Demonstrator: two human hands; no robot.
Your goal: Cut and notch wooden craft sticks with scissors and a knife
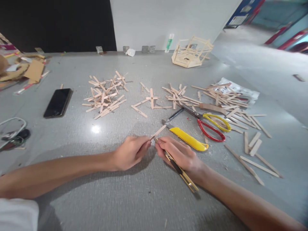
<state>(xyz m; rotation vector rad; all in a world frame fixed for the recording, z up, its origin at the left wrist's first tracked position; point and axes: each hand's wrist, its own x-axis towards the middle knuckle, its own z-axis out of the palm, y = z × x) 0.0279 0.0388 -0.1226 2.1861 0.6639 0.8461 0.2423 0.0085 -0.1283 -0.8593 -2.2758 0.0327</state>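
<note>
My left hand (pixel 132 151) pinches a wooden craft stick (pixel 158 131), whose free end points up and to the right. Close beside it, my right hand (pixel 176 152) is wrapped round a slim yellow-and-black utility knife (pixel 179 170). The knife's tip meets or nearly meets the stick between my fingertips; exact contact is too small to tell. Just beyond my right hand lie a yellow-handled cutter (pixel 189 138) and scissors (pixel 211 126) with one red and one yellow handle loop. A dark pen-like tool (pixel 175 114) rests by the scissor blades.
Piles of craft sticks (pixel 106 96) spread across the grey table (pixel 108 199), with more sticks (pixel 231 102) by a plastic packet at right. A stick-built frame (pixel 191 53) and a glue stick (pixel 169 43) stand at the back. A phone (pixel 58 102) and cable (pixel 14 128) lie left.
</note>
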